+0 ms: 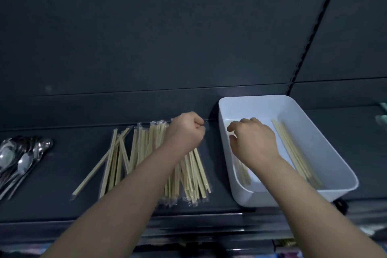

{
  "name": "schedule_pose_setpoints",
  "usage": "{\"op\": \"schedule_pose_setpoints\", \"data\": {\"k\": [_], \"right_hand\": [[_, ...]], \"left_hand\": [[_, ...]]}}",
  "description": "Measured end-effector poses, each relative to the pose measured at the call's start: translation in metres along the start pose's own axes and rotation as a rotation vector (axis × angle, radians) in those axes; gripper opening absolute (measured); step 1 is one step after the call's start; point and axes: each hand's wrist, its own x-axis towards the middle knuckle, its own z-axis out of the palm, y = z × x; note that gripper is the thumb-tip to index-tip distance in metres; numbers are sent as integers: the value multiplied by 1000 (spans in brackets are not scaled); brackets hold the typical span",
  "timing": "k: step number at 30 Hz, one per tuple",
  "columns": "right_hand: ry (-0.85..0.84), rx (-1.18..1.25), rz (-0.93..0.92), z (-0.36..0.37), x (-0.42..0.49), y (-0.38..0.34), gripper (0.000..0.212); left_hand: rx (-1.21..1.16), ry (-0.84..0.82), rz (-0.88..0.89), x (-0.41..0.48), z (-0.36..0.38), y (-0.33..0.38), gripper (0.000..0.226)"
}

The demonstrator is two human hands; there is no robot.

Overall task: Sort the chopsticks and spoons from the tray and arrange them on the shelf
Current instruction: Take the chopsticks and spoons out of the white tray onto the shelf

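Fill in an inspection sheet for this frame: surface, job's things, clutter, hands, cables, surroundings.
Surface: dark shelf, holding everything.
Job's things: white tray at right, a few chopsticks left inside; wrapped chopsticks piled mid-shelf; spoons heaped far left.
Clutter: blurred items below the shelf edge, not identifiable.
Hands: left hand curled over the pile's far end, seemingly pinching a wrapper; right hand inside the tray, fingers curled down, grip hidden.
Cables: nothing seen.
Surroundings: dark back panel; slotted upright at right.
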Motion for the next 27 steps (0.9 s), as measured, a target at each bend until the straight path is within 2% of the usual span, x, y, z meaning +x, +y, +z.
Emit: {"op": "schedule_pose_setpoints", "data": {"k": [5,11,15,20,23,27], "right_hand": [[-114,15,106,3,-20,68,31],[-171,8,160,1,-32,121,30],[-166,14,176,1,-35,141,30],[-157,-9,124,8,-39,155,29],[-124,-53,67,15,-42,156,27],[-133,-2,36,18,-42,156,27]], "left_hand": [[55,-132,118,5,43,55,24],[326,-224,199,10,88,90,18],[526,-304,135,11,110,101,6],[691,-374,39,9,135,93,13],[674,-410,48,9,151,92,30],[556,-299,-63,13,156,95,42]]}}
